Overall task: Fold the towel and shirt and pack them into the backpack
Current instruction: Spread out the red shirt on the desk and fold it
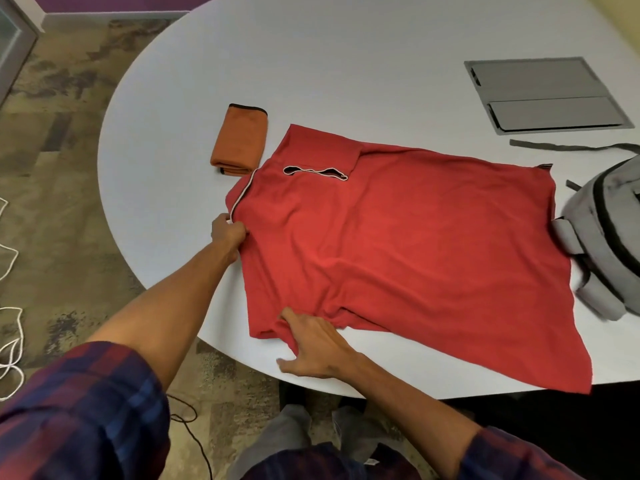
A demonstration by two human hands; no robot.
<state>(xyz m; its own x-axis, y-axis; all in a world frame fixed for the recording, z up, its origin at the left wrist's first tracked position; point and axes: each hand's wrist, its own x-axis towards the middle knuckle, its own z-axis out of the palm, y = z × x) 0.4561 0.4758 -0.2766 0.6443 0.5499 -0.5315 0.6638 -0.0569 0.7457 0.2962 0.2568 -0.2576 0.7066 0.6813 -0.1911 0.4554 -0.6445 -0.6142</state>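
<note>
A red shirt (408, 244) lies spread flat on the white round table (311, 71), collar to the left, one sleeve folded over its back. My left hand (229, 233) pinches the collar edge with its white trim. My right hand (313, 344) grips the near sleeve at the shirt's front edge, thumb spread on the table. An orange towel (239, 141), folded into a small rectangle, rests just beyond the collar. The grey backpack (606, 237) lies at the table's right edge, partly cut off by the frame.
A grey metal cable hatch (543, 95) is set into the table at the back right. A backpack strap (568, 146) trails across the table near it. White cord (10, 341) and a black cable (194, 431) lie on the patterned carpet to the left.
</note>
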